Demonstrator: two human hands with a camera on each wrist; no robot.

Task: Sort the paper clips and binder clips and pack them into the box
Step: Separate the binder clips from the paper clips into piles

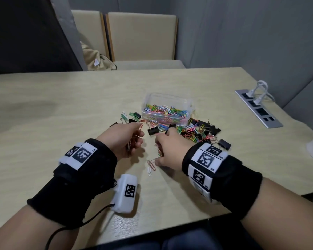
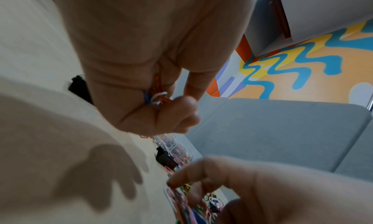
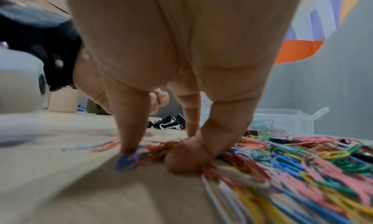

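1. While the left hand [image 1: 124, 137] clenches a small bundle of paper clips [image 2: 156, 93], the right hand [image 1: 167, 150] pinches at loose clips [image 3: 161, 149] on the surface mid-front.
2. Thin coated wire tangles: best to slide clips flat, then lift.
3. Clear plastic box [image 1: 167, 108], centre of surface, already holds coloured clips.
4. Black binder clips [image 1: 209, 126], rigid folded metal, lie near the box.

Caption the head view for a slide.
Left hand holds gathered paper clips; right hand picks more off the table near the clear box.
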